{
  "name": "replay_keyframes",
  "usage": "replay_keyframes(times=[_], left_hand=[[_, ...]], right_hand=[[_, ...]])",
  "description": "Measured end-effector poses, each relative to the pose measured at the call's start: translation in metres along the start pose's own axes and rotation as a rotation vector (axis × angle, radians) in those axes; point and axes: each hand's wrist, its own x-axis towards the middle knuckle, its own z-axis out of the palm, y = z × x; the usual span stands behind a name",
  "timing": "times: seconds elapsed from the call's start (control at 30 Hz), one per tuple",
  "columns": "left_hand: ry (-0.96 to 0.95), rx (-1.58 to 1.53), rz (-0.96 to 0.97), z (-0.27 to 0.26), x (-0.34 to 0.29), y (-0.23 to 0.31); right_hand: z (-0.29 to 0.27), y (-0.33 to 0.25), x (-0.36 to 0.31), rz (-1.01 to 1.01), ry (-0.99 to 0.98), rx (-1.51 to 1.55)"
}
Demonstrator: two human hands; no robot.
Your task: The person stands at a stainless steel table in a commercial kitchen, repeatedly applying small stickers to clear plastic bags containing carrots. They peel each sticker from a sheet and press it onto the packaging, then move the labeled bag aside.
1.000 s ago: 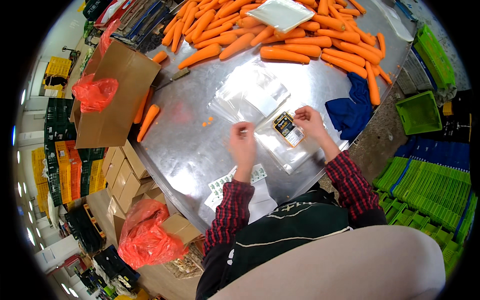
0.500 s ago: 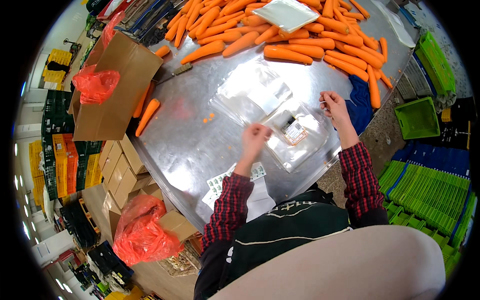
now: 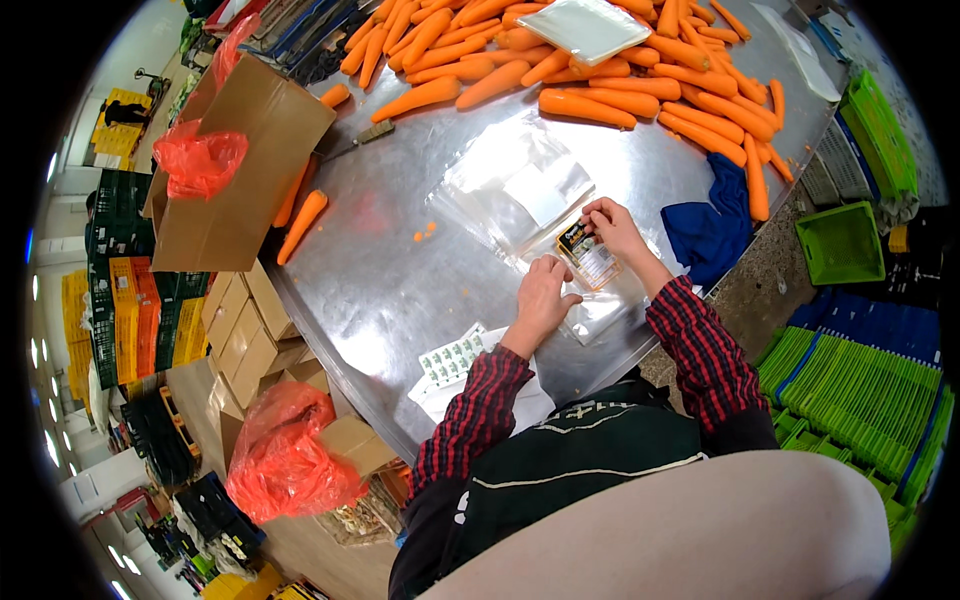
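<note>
My right hand (image 3: 617, 230) has its fingers curled in a pinch at the upper right edge of a black, white and orange printed label (image 3: 592, 262). Whether it grips the label or something tiny is hidden by the fingers. The label lies on a stack of clear plastic bags (image 3: 602, 318). Beside the label's left edge rests my left hand (image 3: 543, 303), palm down on the bags, thumb apart from the fingers. A second stack of clear bags (image 3: 515, 190) lies just beyond. By my left forearm is a sheet of small green-and-white stickers (image 3: 452, 360), with white paper under it.
Many carrots (image 3: 590, 85) heap along the far side of the metal table (image 3: 360, 270), with a pack of clear bags (image 3: 580, 28) on top. A blue cloth (image 3: 710, 225) lies at right. An open cardboard box (image 3: 240, 165) stands left; green crates (image 3: 840, 243) stand off the table.
My right hand has moved left and down from beside the bags onto the label. My left hand has shifted right and settled on the bags. The view has shifted slightly.
</note>
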Motion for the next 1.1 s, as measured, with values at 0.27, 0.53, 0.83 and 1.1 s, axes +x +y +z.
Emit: replay_keyframes(times=[0.27,0.53,0.83,1.1], left_hand=[[0.02,-0.025,0.021,0.0,0.001,-0.002],[0.051,-0.091,-0.054,0.005,0.003,-0.01],[0.265,-0.756,-0.361,-0.016,0.021,-0.041],[0.262,-0.363,-0.231,-0.14,-0.042,-0.1]], right_hand=[[0.006,0.018,-0.003,-0.197,0.089,-0.121],[0.003,0.005,-0.014,-0.452,0.109,-0.669],[-0.038,-0.087,-0.032,-0.78,0.699,-0.171],[0.123,-0.042,-0.09,-0.664,-0.332,-0.546]])
